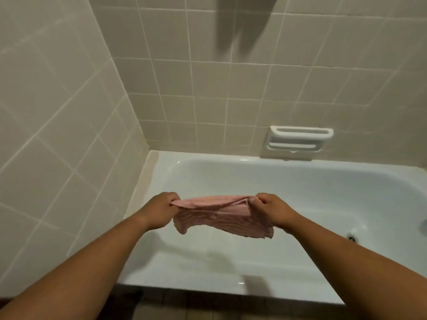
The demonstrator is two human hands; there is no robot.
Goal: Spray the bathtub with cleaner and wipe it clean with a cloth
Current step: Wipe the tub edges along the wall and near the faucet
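Tiled bathroom, white bathtub point(300, 181) beneath both hands.
The left hand point(161, 210) and right hand point(272, 209) pinch a pink cloth point(219, 215) stretched between them; no cleaner visible, wiping seemingly not begun.

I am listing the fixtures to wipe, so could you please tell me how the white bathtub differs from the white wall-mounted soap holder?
The white glossy bathtub is a large basin below the tiled wall; the white wall-mounted soap holder is small and fixed to that wall above the tub's far rim. The bathtub has a round metal fitting at its right; the soap holder has a bar across its top. Both are white, glossy and round-cornered.
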